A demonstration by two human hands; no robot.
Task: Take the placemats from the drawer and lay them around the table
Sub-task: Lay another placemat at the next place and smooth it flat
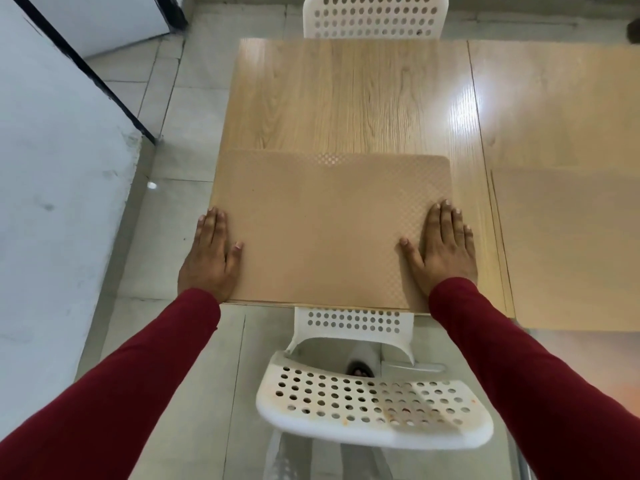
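Pressing flat with straight fingers, the left hand [212,252] and right hand [444,244] pin the placemat [325,230] at the table [346,98] edge, low in the frame. Lifting unevenly could slide it off.

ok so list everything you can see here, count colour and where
placemat: one, beige, textured, flat at the near edge of the left table
second placemat: seemingly one, beige, blurred, on the right table
tables: two, light wood grain, side by side, seam between them
near chair: one, white, perforated, tucked in below the placemat
far chair: one, white, perforated, at the table's far side
floor: pale grey tiles
wall: white, left
left hand: flat on the placemat's left edge
right hand: flat on its right edge
sleeves: two, dark red
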